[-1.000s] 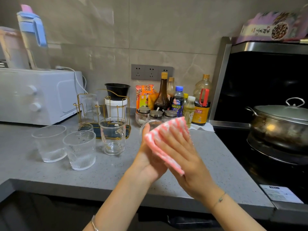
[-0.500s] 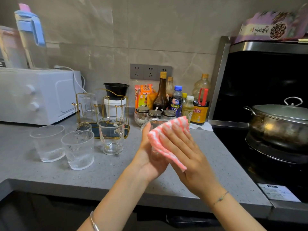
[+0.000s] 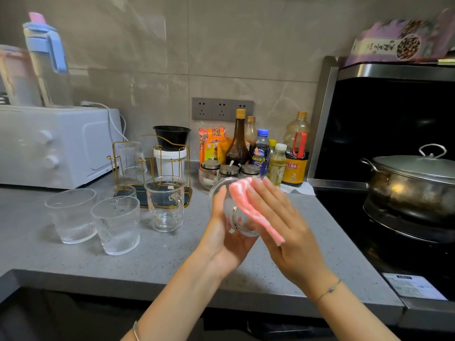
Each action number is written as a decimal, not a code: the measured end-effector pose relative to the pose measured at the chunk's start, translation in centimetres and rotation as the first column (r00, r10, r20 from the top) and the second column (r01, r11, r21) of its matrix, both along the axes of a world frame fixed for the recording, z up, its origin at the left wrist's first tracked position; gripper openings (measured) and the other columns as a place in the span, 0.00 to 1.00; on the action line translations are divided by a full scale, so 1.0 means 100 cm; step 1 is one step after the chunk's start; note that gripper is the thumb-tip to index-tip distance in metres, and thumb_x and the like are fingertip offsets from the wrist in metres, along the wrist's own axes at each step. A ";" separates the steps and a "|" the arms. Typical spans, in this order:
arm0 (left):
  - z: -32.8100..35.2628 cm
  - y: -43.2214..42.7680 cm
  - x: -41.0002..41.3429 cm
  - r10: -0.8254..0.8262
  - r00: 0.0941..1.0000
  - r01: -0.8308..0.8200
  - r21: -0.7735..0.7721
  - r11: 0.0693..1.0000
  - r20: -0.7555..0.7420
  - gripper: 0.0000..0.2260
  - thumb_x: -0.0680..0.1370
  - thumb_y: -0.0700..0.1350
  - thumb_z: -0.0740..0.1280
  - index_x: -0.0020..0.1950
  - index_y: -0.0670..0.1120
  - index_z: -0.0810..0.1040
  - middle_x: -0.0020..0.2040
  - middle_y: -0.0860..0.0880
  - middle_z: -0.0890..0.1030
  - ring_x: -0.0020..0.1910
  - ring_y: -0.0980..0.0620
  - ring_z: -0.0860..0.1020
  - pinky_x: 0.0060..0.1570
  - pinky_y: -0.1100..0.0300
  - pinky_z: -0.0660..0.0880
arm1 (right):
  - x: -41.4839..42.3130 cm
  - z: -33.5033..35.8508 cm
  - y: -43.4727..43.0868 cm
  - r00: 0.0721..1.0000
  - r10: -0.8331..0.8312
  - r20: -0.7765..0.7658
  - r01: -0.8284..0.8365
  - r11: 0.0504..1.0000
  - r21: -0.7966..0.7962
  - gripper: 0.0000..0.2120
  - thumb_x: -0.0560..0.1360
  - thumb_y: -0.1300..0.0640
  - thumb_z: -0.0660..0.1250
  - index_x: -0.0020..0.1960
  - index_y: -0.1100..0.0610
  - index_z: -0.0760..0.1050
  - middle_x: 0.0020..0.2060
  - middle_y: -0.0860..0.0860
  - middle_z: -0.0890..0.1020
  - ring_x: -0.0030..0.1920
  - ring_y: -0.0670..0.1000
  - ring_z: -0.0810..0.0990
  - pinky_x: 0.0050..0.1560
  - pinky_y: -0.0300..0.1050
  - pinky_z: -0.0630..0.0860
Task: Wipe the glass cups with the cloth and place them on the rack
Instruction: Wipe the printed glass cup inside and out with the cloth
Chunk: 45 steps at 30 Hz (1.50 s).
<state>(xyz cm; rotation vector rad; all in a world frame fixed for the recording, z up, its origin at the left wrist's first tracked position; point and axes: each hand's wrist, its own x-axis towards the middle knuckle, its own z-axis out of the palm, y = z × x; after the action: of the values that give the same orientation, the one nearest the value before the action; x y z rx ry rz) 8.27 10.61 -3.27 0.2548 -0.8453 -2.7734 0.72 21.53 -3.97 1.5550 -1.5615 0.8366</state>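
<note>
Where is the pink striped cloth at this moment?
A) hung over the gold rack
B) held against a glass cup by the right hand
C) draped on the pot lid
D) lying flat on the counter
B: the right hand presses the pink striped cloth with straight fingers against the glass cup that the left hand grips above the counter.

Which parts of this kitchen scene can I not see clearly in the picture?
All in the head view:
1. Glass cup in the left hand: its right side is covered by the striped cloth and the right hand.
2. Small cup: its lower part is hidden behind the ribbed cup.
3. Blue-lidded pitcher: blurred, near the left edge.
</note>
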 end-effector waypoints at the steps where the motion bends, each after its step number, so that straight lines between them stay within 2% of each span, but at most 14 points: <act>1: 0.001 -0.002 0.002 -0.003 1.000 0.003 0.002 1.000 -0.013 0.29 0.74 0.61 0.67 0.60 0.36 0.79 0.49 0.42 0.83 0.42 0.48 0.84 0.36 0.59 0.81 | 0.001 -0.003 0.000 0.999 0.003 -0.036 -0.002 1.000 0.015 0.21 0.81 0.58 0.56 0.72 0.62 0.60 0.73 0.55 0.64 0.75 0.56 0.58 0.74 0.55 0.59; 5: 0.001 -0.008 -0.004 -0.027 0.998 0.034 0.111 0.993 -0.064 0.29 0.78 0.60 0.59 0.35 0.36 0.80 0.29 0.43 0.81 0.24 0.48 0.80 0.22 0.61 0.77 | 0.005 -0.013 -0.003 0.986 0.050 -0.159 -0.041 0.997 0.058 0.20 0.81 0.57 0.54 0.72 0.61 0.62 0.72 0.55 0.65 0.74 0.56 0.61 0.74 0.56 0.58; 10: 0.008 -0.001 0.004 -0.079 0.997 0.076 -0.112 0.991 -0.025 0.36 0.71 0.64 0.63 0.61 0.33 0.75 0.53 0.37 0.83 0.48 0.44 0.83 0.51 0.53 0.78 | 0.007 -0.009 -0.003 0.998 0.061 0.000 -0.061 0.998 0.020 0.21 0.81 0.57 0.55 0.72 0.61 0.63 0.73 0.54 0.64 0.75 0.55 0.60 0.74 0.54 0.57; 12: 0.002 -0.001 0.004 -0.054 0.998 0.051 -0.149 0.988 -0.020 0.33 0.74 0.62 0.63 0.68 0.37 0.72 0.61 0.39 0.80 0.54 0.46 0.81 0.50 0.56 0.80 | 0.016 -0.002 -0.003 0.975 0.117 0.190 -0.111 0.993 -0.040 0.20 0.82 0.56 0.51 0.71 0.60 0.66 0.73 0.54 0.66 0.75 0.55 0.60 0.75 0.52 0.57; 16: -0.005 -0.005 0.006 -0.035 0.998 0.048 -0.289 0.956 0.051 0.33 0.73 0.65 0.66 0.63 0.39 0.76 0.58 0.38 0.81 0.51 0.46 0.82 0.55 0.52 0.79 | 0.029 0.026 0.005 0.524 0.402 0.750 -0.261 0.915 -0.308 0.17 0.80 0.53 0.52 0.61 0.54 0.76 0.57 0.46 0.82 0.61 0.45 0.78 0.59 0.37 0.75; 18: -0.009 -0.013 0.010 -0.021 0.997 0.044 -0.350 0.936 0.069 0.33 0.72 0.64 0.65 0.62 0.37 0.78 0.55 0.39 0.83 0.47 0.47 0.83 0.52 0.54 0.80 | 0.020 0.033 0.012 0.364 0.367 0.856 -0.141 0.930 -0.339 0.14 0.77 0.48 0.54 0.53 0.48 0.78 0.47 0.43 0.85 0.50 0.43 0.83 0.45 0.34 0.79; 21: -0.016 -0.021 0.015 -0.008 0.997 0.037 -0.379 0.925 0.077 0.42 0.62 0.66 0.75 0.67 0.42 0.74 0.57 0.43 0.82 0.46 0.47 0.83 0.47 0.54 0.81 | 0.005 0.046 0.020 0.231 0.307 0.923 -0.042 0.951 -0.306 0.14 0.80 0.47 0.54 0.52 0.49 0.78 0.49 0.50 0.85 0.47 0.48 0.85 0.48 0.47 0.82; 23: -0.021 -0.023 0.019 -0.017 0.996 0.052 -0.419 0.906 0.086 0.43 0.55 0.65 0.78 0.64 0.44 0.76 0.55 0.43 0.84 0.45 0.49 0.84 0.46 0.53 0.81 | 0.001 0.057 0.022 0.270 0.253 0.929 0.017 0.964 -0.267 0.15 0.81 0.48 0.53 0.50 0.49 0.78 0.47 0.52 0.85 0.44 0.53 0.85 0.45 0.55 0.80; 26: -0.024 -0.023 0.023 -0.048 0.995 0.085 -0.493 0.866 0.086 0.46 0.49 0.65 0.80 0.63 0.47 0.77 0.57 0.45 0.83 0.51 0.48 0.83 0.53 0.53 0.79 | 0.001 0.066 0.019 0.421 0.138 0.897 -0.008 0.989 -0.148 0.16 0.82 0.49 0.51 0.57 0.50 0.76 0.51 0.53 0.84 0.32 0.42 0.82 0.27 0.46 0.76; 29: -0.021 -0.021 0.025 -0.065 0.995 0.099 -0.540 0.836 0.082 0.44 0.49 0.65 0.80 0.61 0.48 0.79 0.58 0.46 0.83 0.56 0.46 0.82 0.55 0.53 0.78 | 0.010 0.068 0.017 0.573 -0.020 0.819 -0.209 0.963 0.170 0.17 0.80 0.46 0.49 0.59 0.44 0.74 0.53 0.43 0.82 0.37 0.34 0.81 0.36 0.51 0.80; 31: -0.021 -0.022 0.026 -0.045 0.997 0.073 -0.544 0.836 0.064 0.43 0.50 0.64 0.80 0.61 0.48 0.80 0.58 0.45 0.83 0.54 0.45 0.83 0.52 0.54 0.79 | 0.013 0.067 0.018 0.610 -0.077 0.789 -0.290 0.904 0.313 0.20 0.76 0.40 0.45 0.54 0.39 0.74 0.48 0.38 0.80 0.38 0.34 0.79 0.39 0.34 0.77; 34: -0.022 -0.024 0.027 -0.025 0.999 0.041 -0.543 0.839 0.038 0.41 0.51 0.65 0.80 0.60 0.48 0.81 0.58 0.42 0.83 0.54 0.42 0.82 0.55 0.51 0.77 | 0.006 0.064 0.016 0.447 0.032 0.894 -0.360 0.921 0.147 0.32 0.74 0.33 0.39 0.56 0.44 0.78 0.52 0.40 0.83 0.52 0.37 0.80 0.54 0.28 0.70; 38: -0.021 -0.019 0.028 -0.087 0.996 0.088 -0.580 0.810 0.031 0.34 0.59 0.65 0.77 0.60 0.48 0.82 0.60 0.41 0.81 0.57 0.39 0.81 0.65 0.46 0.72 | 0.006 0.056 0.008 0.602 -0.025 0.798 -0.223 0.955 0.198 0.20 0.73 0.41 0.59 0.47 0.56 0.81 0.31 0.48 0.83 0.25 0.45 0.78 0.24 0.34 0.73; 45: -0.015 -0.012 0.031 -0.148 0.982 0.188 -0.658 0.729 0.116 0.35 0.61 0.67 0.74 0.62 0.48 0.80 0.62 0.44 0.80 0.59 0.41 0.80 0.62 0.42 0.73 | 0.005 0.047 0.000 0.556 0.027 0.831 -0.170 0.982 0.082 0.20 0.76 0.49 0.65 0.38 0.66 0.75 0.24 0.58 0.77 0.16 0.48 0.69 0.15 0.36 0.64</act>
<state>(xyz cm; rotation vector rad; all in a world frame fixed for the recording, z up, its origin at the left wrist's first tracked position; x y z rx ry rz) 11.42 9.42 -4.77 0.1222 -1.8846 -2.3978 1.23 21.50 0.69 1.4138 -2.2454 1.7390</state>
